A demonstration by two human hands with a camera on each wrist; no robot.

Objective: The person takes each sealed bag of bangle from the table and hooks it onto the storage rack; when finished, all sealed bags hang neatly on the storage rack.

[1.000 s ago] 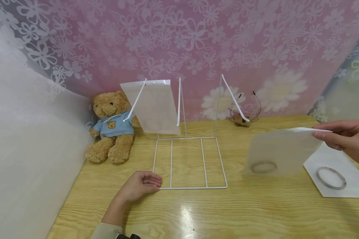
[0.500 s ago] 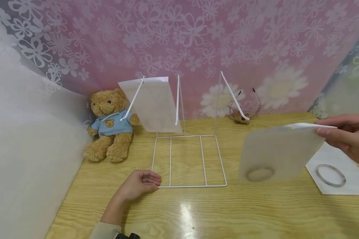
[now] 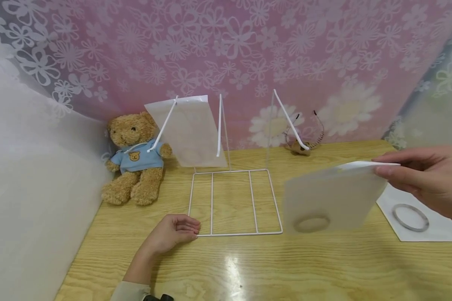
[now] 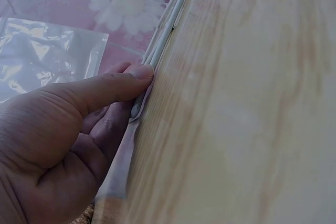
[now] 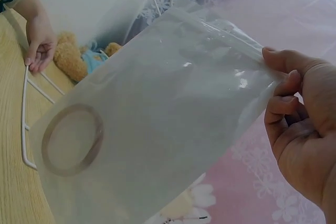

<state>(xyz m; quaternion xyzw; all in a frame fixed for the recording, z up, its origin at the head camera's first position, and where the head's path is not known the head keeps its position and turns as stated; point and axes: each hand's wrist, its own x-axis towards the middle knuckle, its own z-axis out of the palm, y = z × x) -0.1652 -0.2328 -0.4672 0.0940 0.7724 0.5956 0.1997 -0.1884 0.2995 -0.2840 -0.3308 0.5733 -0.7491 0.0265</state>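
The left hand [image 3: 175, 232] pinches the near left corner of a white wire display rack [image 3: 239, 234], thumb on the rod and the other fingers curled in beside it. The right hand [image 3: 433, 175], off to the right of the rack, grips a translucent zip bag [image 3: 331, 192] between thumb and fingers by its upper corner. The bag hangs tilted above the tabletop [image 3: 286, 267], just right of the rack's base and apart from it, with a greyish ring [image 5: 46, 142] showing through at its low end.

Below the right hand, farther right of the rack, a white pouch [image 3: 442, 230] lies flat with a similar grey bangle [image 3: 412, 228]; I can't tell whether that is inside or on top. Another pale bag [image 3: 190, 129] hangs from the rack's left arm; the middle and right arms carry nothing.

Left of the rack sits a brown teddy bear [image 3: 134, 159] in a blue hoodie. Behind the rack, to its right, a headband [image 3: 300, 147] with a brown ornament stands against a pink floral curtain [image 3: 147, 42].
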